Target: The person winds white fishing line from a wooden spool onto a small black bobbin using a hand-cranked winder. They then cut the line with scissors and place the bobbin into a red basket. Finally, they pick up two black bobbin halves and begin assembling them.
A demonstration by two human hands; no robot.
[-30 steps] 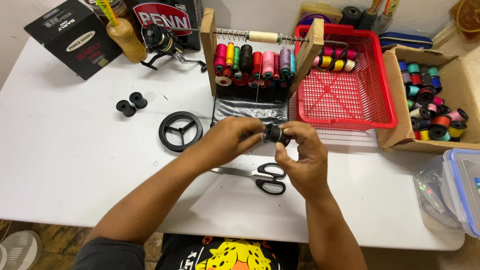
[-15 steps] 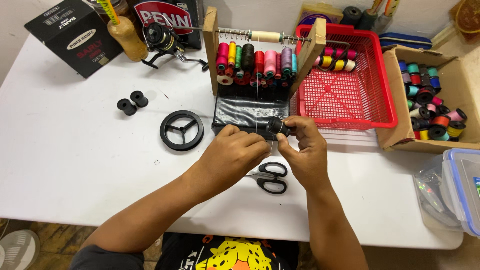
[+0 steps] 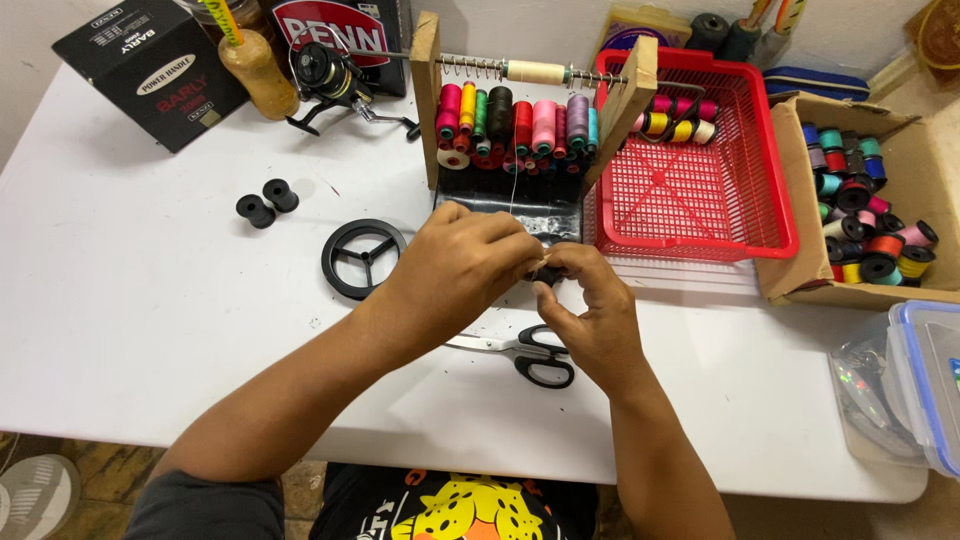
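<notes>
Head view, looking straight down: closest to the body, both forearms come up over the white counter [image 3: 150, 330] and meet in the middle. The left hand [image 3: 460, 262] and right hand [image 3: 590, 300] are pinched together around a small black spool [image 3: 547, 274], held just above the counter; most of it is hidden by fingers, so I can't tell exactly how each hand grips it, only that both are closed on it.

Just under the hands lie black-handled scissors [image 3: 530, 352]. To the left, a black spoked ring [image 3: 364, 258], and further out two loose black bobbins [image 3: 267, 202].

A thin thread [image 3: 512, 185] seems to run from the wooden rack [image 3: 530, 110] of colourful thread cones down toward the hands, so my guess is they're at the stage of fixing or winding thread onto the spool. That looks fiddly: it wants steady tension and fine fingertip work.

Beyond sit a red basket [image 3: 700, 215], a cardboard box [image 3: 790, 220] of filled spools on the right, and a fishing reel [image 3: 325, 75] at the back.
</notes>
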